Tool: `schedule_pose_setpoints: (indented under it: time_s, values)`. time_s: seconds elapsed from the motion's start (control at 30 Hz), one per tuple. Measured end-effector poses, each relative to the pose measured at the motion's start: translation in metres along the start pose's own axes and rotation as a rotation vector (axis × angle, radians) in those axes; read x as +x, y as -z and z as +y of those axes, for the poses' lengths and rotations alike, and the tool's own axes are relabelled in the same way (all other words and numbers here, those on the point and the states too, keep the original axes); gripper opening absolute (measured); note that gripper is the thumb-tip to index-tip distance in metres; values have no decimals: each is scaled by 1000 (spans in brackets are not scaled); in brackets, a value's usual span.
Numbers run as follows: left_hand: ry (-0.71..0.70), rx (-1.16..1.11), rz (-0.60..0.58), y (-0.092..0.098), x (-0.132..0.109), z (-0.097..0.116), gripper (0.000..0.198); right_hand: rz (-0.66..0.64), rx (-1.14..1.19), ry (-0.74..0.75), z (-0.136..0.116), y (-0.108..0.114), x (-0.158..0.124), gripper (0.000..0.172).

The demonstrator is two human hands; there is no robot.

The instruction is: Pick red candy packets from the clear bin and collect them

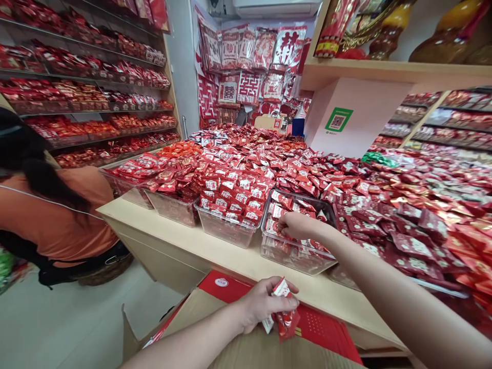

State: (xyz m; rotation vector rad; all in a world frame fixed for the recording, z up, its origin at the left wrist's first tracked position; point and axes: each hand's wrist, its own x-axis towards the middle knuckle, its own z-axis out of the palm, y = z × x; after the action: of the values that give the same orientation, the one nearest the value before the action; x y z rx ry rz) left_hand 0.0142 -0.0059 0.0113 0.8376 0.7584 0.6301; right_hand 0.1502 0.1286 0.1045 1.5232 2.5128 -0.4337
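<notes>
Left hand [267,303] clamped on red packets [286,327]; right hand [296,225] in clear bin [290,255], grip hidden.
Packets look light, soft, slippery; likely best pinched at one edge.

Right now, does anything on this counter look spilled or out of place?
Nothing looks clearly spilled, but the green wrappers by the white QR-code sign look odd, surrounded by mostly red packets.

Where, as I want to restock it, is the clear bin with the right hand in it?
In the head view, the clear bin stands just right of centre at the counter edge, between a heaped bin and dark-red packets.
</notes>
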Motion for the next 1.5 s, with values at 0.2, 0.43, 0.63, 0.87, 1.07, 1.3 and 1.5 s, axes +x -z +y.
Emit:
schedule_pose_setpoints:
  time_s: [0.2, 0.43, 0.63, 0.87, 1.07, 1.3, 1.5]
  values:
    - [13, -2, -11, -1, -1, 2, 39, -24, 121, 58, 2, 9, -12, 25]
    - [-1, -1, -14, -2, -1, 3, 37, 106, 61, -11, 3, -13, 0, 15]
    - [-14, -3, -24, -2, -1, 4, 34, 177, 161, -10, 10, -4, -6, 20]
    - [-7, -171, -5, -5, -1, 8, 32, 178, 114, -142, 42, 19, -52, 16]
    - [3, -323, 22, -5, 0, 13, 27, 121, 53, -154, 47, 6, -65, 11]
    - [-125, -406, -72, -2, -3, 21, 52, 149, 420, 71, -19, -4, -94, 28]
    - [-188, -411, -126, -4, -7, 24, 52, 213, 650, 60, -43, -49, -102, 29]
